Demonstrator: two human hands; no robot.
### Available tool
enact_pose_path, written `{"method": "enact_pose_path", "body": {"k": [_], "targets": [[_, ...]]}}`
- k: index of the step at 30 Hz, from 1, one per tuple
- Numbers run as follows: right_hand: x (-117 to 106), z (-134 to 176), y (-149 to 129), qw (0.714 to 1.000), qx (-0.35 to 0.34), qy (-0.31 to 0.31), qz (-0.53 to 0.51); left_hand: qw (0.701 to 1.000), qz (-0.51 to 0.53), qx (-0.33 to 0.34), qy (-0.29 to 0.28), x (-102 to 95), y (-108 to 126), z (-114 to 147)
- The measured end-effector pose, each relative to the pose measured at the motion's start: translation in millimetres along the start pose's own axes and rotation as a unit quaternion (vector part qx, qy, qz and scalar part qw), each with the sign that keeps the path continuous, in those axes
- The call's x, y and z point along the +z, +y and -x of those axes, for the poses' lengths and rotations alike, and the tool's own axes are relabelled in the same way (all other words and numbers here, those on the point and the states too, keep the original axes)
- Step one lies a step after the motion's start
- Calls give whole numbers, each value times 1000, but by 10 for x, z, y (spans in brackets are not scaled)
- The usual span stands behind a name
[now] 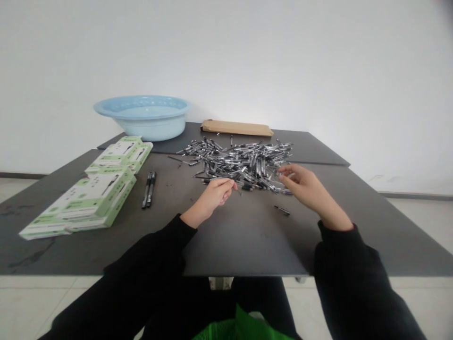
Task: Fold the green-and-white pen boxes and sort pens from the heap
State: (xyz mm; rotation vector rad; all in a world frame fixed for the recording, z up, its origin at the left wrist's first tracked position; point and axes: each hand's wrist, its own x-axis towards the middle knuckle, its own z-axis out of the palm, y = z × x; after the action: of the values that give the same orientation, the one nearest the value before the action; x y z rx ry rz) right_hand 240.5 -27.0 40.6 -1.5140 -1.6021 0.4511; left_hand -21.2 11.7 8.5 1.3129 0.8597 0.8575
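A large heap of black and clear pens and pen parts (247, 163) spreads over the middle of the dark table. My left hand (216, 194) is at the heap's near edge, its fingers pinched. A thin, greyish see-through piece (241, 192), like part of a pen, sticks out past those fingertips; its exact kind is unclear. At the heap's right edge, my right hand (300, 185) has curved fingers with the thumb apart from them, close to several clear pieces. Below it, a short black pen part (282, 210) lies alone on the tabletop.
Two black pens (149, 190) lie side by side left of my left hand. Green-and-white pen boxes (95, 193) are stacked further left. Behind them stands a light-blue basin (152, 125). A flat brown cardboard piece (236, 127) lies beyond the heap, near the wall.
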Motion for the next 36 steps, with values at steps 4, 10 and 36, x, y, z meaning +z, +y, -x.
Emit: {"method": "enact_pose_path", "body": {"k": [4, 10, 36], "targets": [[-105, 322, 226, 987, -10, -81, 141, 1000, 8, -5, -6, 20, 2, 9], [28, 573, 490, 963, -4, -131, 235, 1000, -17, -3, -5, 13, -4, -7], [395, -55, 267, 941, 23, -182, -285, 952, -289, 75, -67, -16, -47, -35]]}}
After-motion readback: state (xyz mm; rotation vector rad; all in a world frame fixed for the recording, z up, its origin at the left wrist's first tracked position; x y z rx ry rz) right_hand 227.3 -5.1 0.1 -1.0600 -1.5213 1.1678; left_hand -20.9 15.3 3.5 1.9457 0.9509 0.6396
